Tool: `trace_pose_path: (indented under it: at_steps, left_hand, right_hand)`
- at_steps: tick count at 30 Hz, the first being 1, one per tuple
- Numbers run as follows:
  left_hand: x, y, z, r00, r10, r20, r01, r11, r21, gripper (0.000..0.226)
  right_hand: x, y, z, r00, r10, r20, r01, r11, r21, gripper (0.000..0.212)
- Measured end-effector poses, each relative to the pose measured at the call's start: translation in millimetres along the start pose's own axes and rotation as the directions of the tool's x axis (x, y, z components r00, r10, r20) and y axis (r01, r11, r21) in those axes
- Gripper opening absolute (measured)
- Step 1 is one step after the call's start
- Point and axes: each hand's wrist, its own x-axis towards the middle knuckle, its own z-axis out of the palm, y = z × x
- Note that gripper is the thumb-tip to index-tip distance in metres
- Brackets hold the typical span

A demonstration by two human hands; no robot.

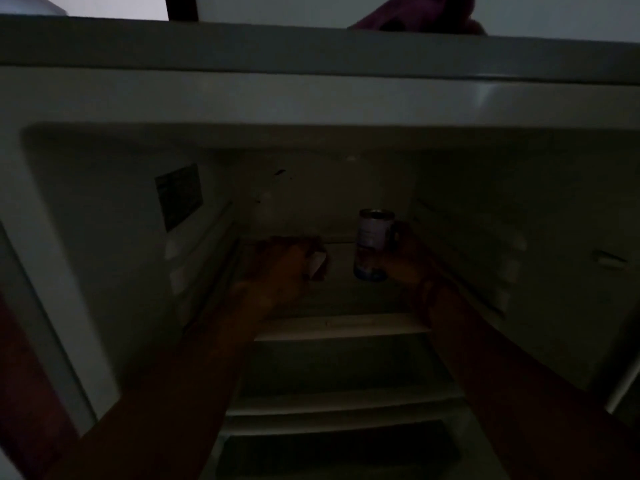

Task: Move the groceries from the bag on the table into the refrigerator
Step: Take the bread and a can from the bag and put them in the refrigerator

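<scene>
Refrigerator (311, 98) interior, dim. Left hand (280, 265) at the left side of the upper shelf (343, 327), fingers curled over a small packet (318, 263). Right hand (403, 261) grips an upright can (372, 244) right of shelf centre, fingers wrapped round it. Finger detail is unclear.
</scene>
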Motion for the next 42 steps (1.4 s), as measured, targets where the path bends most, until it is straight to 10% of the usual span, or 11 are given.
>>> trace_pose_path:
  at_steps: [13,23,42]
  left_hand:
    - [-45,-6,-13,0.988,0.047,-0.144,-0.055,0.997,-0.054,0.068]
    - [-118,11,-27,0.957,0.048,-0.284,-0.09,0.987,-0.134,0.058]
    - [-197,19,-29,0.912,0.052,-0.408,-0.049,0.999,0.018,0.083]
  right_hand:
    - [-45,-23,-15,0.999,0.045,0.002,-0.045,0.999,0.026,0.086]
    - [-119,-42,-14,0.993,-0.115,-0.027,0.106,0.971,-0.215,0.063]
    - [-194,-49,-26,0.944,-0.324,0.059,0.294,0.75,-0.592,0.091]
